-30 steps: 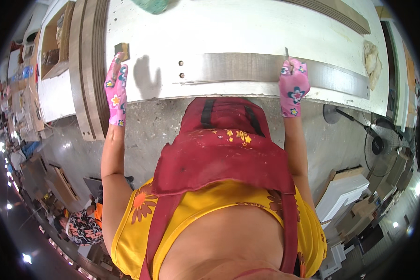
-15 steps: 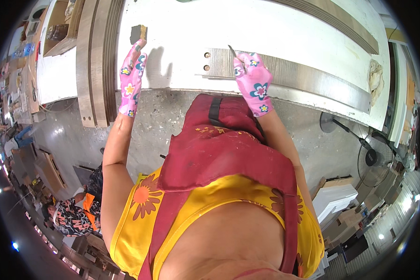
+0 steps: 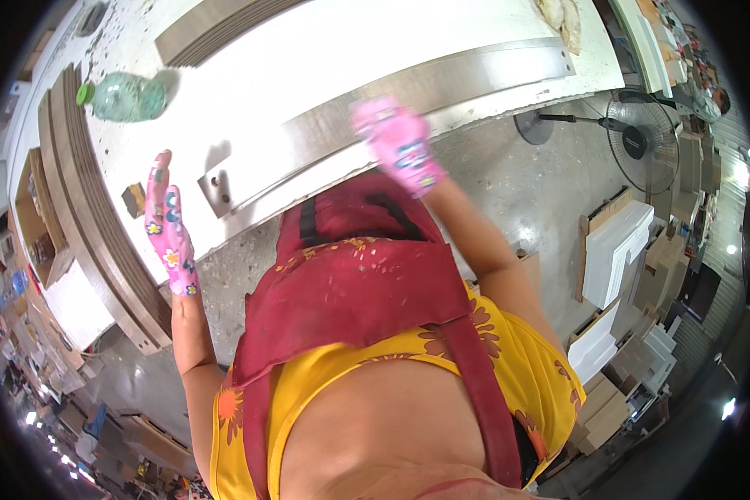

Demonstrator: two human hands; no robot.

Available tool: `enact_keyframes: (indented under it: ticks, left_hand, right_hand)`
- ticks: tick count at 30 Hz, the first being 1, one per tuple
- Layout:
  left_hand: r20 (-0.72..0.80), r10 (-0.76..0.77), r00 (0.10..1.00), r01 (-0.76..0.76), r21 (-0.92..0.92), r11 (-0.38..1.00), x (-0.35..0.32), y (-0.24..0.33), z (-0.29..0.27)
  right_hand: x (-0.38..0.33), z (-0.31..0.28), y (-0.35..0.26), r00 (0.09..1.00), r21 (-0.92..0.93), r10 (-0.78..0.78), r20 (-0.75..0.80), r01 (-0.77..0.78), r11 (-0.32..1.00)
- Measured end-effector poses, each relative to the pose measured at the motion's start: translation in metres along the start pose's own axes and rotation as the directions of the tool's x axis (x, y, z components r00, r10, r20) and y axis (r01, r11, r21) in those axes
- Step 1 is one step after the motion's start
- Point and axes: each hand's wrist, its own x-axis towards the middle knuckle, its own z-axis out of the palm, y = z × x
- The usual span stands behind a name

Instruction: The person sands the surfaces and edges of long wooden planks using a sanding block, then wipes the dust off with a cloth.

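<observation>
My left hand [image 3: 172,237], in a pink flowered glove, is at the left by the table's near edge. Its fingers are stretched out and apart, and I see nothing held in them. Beside its fingers lies a small dark-and-tan block [image 3: 133,200]. My right hand [image 3: 398,148], gloved alike, is over the near edge of a long wood-grain board [image 3: 308,137]. Motion smears its fingers, so whether it grips anything is unclear. The board lies flat along the white table's front edge, with two holes at its left end.
A stack of long boards [image 3: 92,208] juts past the table edge at the left. Another stack [image 3: 217,33] lies farther back. A green-capped bottle [image 3: 129,97] lies on the table [image 3: 250,92]. A pale cloth [image 3: 561,23] sits far right, and a fan [image 3: 637,142] stands beyond the edge.
The view has turned, bringing the bottle into sight. My right hand, which held a thin dark tool near the board's holed end, is now farther right along the board, blurred.
</observation>
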Motion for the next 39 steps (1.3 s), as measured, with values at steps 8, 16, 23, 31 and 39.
enact_keyframes:
  ticks: [8,16,23,31,39]
  left_hand:
    - [0.577,0.180,0.797,-0.290,0.103,0.951,0.043,0.055,0.151]
    - [0.680,0.326,0.656,-0.625,0.249,0.740,0.060,0.055,0.226]
    - [0.669,0.275,0.691,-0.574,0.276,0.771,0.059,0.061,0.236]
    - [0.719,0.085,0.690,-0.399,0.280,0.873,0.076,0.078,0.229]
    - [0.858,-0.286,0.427,0.464,0.064,0.883,0.119,0.100,0.193]
  right_hand:
    - [-0.026,-0.225,0.286,0.489,-0.107,0.484,-0.726,-0.775,0.623]
    - [-0.003,-0.086,0.096,0.976,-0.330,-0.205,-0.067,0.172,0.928]
    - [0.014,-0.241,0.340,0.668,-0.311,0.447,-0.595,-0.705,0.638]
    - [-0.049,-0.182,0.377,0.360,0.641,0.693,-0.624,-0.272,0.718]
    - [-0.081,-0.085,0.262,0.014,0.959,0.960,-0.278,0.065,0.277]
